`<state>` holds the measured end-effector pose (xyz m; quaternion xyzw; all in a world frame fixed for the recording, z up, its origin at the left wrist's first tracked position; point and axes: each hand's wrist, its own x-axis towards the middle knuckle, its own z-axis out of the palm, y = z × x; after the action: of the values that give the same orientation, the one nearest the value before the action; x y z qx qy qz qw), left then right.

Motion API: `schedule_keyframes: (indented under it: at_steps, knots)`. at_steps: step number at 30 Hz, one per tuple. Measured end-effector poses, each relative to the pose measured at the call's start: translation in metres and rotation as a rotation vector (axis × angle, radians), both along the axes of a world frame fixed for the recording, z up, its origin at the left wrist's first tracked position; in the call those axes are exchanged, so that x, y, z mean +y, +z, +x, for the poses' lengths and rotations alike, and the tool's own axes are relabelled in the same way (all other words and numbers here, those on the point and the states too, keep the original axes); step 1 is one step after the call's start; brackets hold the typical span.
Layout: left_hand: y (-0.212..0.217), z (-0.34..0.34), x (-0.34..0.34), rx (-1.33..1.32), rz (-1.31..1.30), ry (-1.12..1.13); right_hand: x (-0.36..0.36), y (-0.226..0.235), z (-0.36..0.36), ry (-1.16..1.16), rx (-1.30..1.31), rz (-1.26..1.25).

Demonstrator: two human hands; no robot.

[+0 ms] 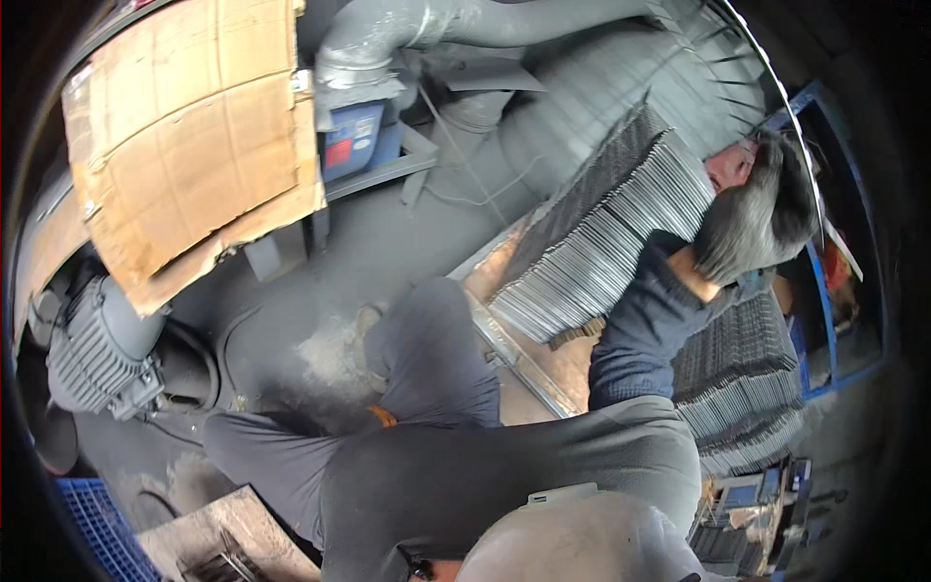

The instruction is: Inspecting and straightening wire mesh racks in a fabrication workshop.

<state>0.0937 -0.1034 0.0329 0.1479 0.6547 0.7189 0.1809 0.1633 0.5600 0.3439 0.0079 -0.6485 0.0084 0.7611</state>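
My right arm, in a dark blue knit sleeve, reaches up and to the right across a long stack of thin grey metal plates (616, 228) standing on edge. A worn grey glove covers my right hand (761, 209). Its fingers curl inward beside a thin, bright curved edge (797, 116), and what they grip is hidden. Close to the glove, a reddish-pink thing (729, 165) shows at the stack's far end; its kind is unclear. More thin ribbed plates (737, 378) lie piled below my forearm. My left hand is out of sight.
A large cardboard sheet (194, 126) covers the upper left, above a grey finned motor (107, 344). A grey duct (465, 24) crosses the top, near a blue box (354, 141). Blue metal framing (824, 301) rises at right. A blue crate (97, 533) stands lower left.
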Motion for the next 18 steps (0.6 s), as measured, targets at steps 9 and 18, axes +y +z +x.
schedule_keyframes:
  at_steps: [9, 18]
  knots:
    - [-0.002, 0.005, 0.038, 0.035, -0.361, 0.35, 0.157, 0.035, 0.044, -1.004, -0.632, 0.251]
    - [0.007, 0.048, 0.022, 0.088, -0.825, 0.775, 0.172, 0.006, 0.041, -1.047, -0.821, 0.158]
